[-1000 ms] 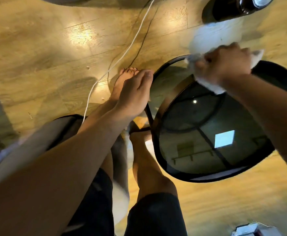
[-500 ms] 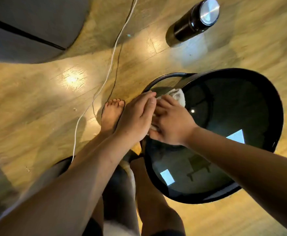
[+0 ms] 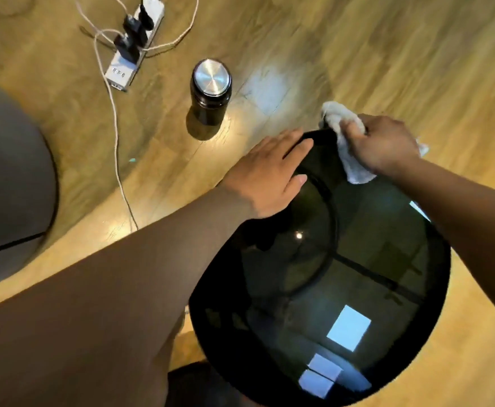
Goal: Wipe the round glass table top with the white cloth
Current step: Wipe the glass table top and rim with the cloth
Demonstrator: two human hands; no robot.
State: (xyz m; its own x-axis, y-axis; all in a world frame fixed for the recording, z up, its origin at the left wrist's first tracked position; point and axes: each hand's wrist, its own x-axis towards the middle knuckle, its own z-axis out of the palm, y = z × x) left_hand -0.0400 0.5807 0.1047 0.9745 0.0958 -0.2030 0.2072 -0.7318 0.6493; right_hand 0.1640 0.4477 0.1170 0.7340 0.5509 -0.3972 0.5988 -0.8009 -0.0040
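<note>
The round glass table top [image 3: 358, 259] is dark with a black rim and fills the lower right. My right hand [image 3: 384, 142] is closed around the bunched white cloth [image 3: 344, 142], which presses on the table's far edge and hangs partly over the rim. My left hand [image 3: 269, 171] lies flat with fingers spread on the far left rim of the table, just left of the cloth. Window reflections show in the glass.
A black bottle with a silver lid [image 3: 211, 89] stands on the wooden floor beyond the table. A white power strip [image 3: 133, 48] with plugs and a white cable [image 3: 117, 142] lie at the upper left. A grey rounded piece of furniture [image 3: 8, 177] is at the left.
My right hand has slid the cloth from beside my left hand out to the far edge of the table. The view has swung, so my legs and feet are out of sight.
</note>
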